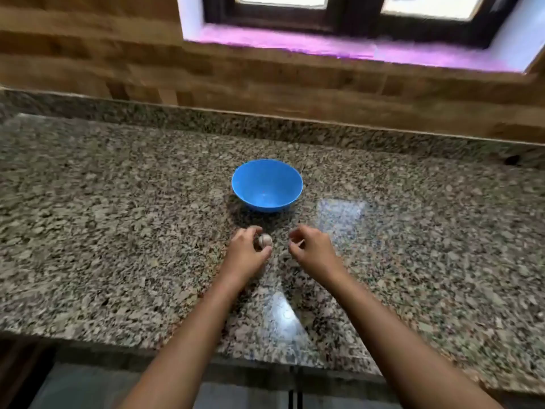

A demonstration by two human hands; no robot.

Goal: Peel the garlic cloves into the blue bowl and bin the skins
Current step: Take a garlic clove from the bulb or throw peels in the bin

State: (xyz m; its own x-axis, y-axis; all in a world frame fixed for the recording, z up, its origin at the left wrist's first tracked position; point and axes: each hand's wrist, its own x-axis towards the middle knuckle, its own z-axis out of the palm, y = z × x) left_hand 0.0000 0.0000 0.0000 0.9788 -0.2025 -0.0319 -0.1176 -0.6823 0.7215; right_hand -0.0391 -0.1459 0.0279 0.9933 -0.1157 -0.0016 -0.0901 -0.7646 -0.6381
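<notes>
A blue bowl [267, 184] stands upright on the speckled granite counter [118, 216], and it looks bare inside. Just in front of it my left hand [246, 252] grips a small pale garlic bulb [265, 240] between thumb and curled fingers. My right hand [311, 249] hovers a short way to the right of the bulb, fingers curled, with a tiny pale sliver that may be skin showing at its fingertips. The picture is blurred, so no loose cloves or skins can be made out.
A wooden plank wall [265, 78] rises behind the counter, with a window [354, 22] at the top right. The counter's front edge [147, 349] runs below my forearms. No bin is in view.
</notes>
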